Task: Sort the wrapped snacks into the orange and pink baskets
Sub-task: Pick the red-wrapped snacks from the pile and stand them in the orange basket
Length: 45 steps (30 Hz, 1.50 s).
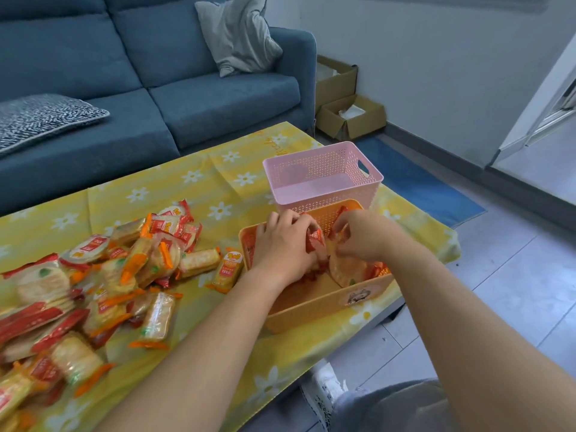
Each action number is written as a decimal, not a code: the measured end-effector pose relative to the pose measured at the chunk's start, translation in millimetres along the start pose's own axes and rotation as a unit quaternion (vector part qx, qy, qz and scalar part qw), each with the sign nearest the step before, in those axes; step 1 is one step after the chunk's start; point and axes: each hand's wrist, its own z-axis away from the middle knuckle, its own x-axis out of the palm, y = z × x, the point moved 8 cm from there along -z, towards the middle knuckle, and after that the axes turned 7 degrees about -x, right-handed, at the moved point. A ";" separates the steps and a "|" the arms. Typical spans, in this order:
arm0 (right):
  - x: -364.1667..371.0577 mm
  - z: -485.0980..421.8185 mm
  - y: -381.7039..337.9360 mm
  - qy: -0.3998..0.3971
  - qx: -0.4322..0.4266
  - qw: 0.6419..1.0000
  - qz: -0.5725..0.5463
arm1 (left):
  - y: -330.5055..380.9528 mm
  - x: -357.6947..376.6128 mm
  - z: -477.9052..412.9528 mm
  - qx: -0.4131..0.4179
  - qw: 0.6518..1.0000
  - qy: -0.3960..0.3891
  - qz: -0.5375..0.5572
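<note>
Inside the orange latticed plastic basket (311,310) at the table's near right, a left hand (280,247) and right hand (361,235) each curl round red-wrapped cracker packets (314,241), the pink perforated plastic basket (324,169) just beyond, loose wrapped snacks (93,285) heaped left on the yellow daisy-print tablecloth (224,182) before a blue fabric sofa (187,88).

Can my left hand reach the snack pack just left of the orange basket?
Probably yes. The snack pack lies uncovered on the cloth, outside the orange basket by the left hand. That hand grips a red snack, so it must drop that first.
</note>
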 end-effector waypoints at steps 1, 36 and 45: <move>6.1 4.3 -3.4 -0.029 -0.003 0.999 0.034 | 1.0 -0.5 0.2 0.000 1.000 0.002 -0.005; 0.0 13.5 -6.7 0.041 0.044 0.991 0.120 | 18.9 12.3 1.8 0.036 0.999 0.000 -0.026; -50.3 23.2 7.7 0.181 0.068 0.981 -0.009 | 15.7 14.6 1.1 0.018 1.000 0.013 -0.008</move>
